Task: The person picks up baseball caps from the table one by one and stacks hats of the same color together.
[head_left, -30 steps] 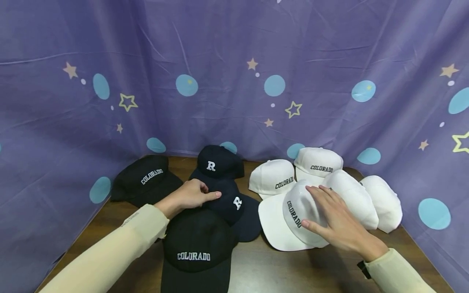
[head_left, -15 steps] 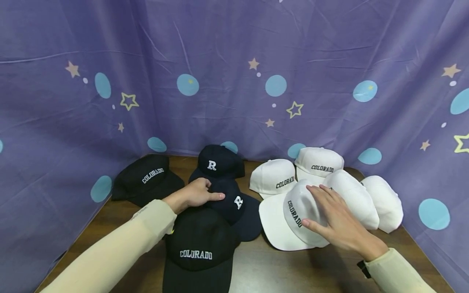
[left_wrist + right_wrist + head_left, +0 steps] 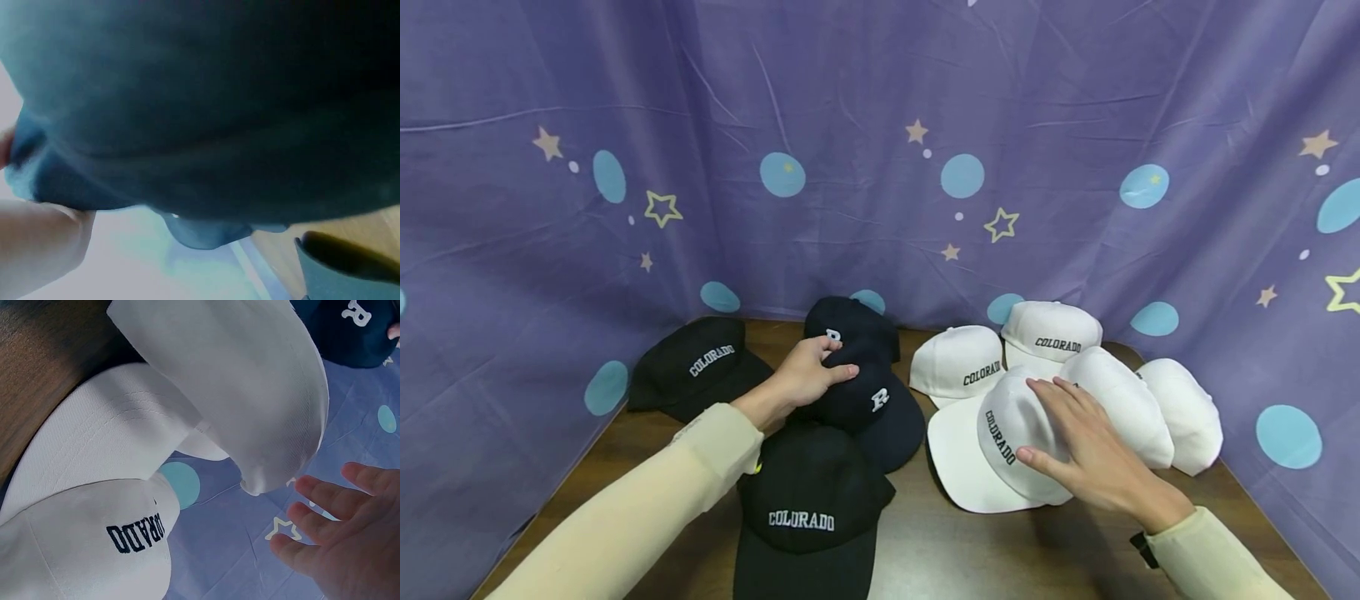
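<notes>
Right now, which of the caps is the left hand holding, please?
The nearer navy R cap of the two; the left hand pinches only that one.

We see that the left hand [image 3: 805, 372] grips the nearer navy cap [image 3: 872, 421]. We notice the right hand [image 3: 1086, 454] over a white cap [image 3: 996, 462].

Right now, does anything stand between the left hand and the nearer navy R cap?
Nothing visible does: the left hand pinches the nearer navy R cap. The foreground black COLORADO cap lies closer to the camera, not between.
</notes>
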The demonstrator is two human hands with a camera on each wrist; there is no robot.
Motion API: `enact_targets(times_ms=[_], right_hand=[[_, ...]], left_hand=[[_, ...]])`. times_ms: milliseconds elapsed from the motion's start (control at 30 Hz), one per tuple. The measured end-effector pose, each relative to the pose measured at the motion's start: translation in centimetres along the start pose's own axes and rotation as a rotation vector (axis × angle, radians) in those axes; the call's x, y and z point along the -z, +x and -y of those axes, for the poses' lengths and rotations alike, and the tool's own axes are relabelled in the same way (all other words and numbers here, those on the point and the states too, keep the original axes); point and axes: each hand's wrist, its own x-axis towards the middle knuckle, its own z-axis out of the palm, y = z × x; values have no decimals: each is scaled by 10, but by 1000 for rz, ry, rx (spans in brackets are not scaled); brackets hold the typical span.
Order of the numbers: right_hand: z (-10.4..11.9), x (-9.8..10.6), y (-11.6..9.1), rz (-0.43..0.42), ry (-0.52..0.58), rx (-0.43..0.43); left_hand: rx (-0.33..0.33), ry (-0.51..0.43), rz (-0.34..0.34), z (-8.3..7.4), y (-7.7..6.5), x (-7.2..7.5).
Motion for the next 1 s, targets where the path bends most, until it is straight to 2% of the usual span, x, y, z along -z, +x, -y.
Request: enact_targets(times_ms=[333,600,767,1000], right_hand=[[1,1,0,7,6,-14],[1,3,0,-1,21,-21],[0,5,0,-14,32,-38],[-2,7,-1,-17,39,-35]], left_hand=[[-25,-176,-84,-15,0,2],[-96,-299,-121,-30,2,2],[-145,-328,-118,-42,1,-1],[-201,-347,-72,-53,0,-10]])
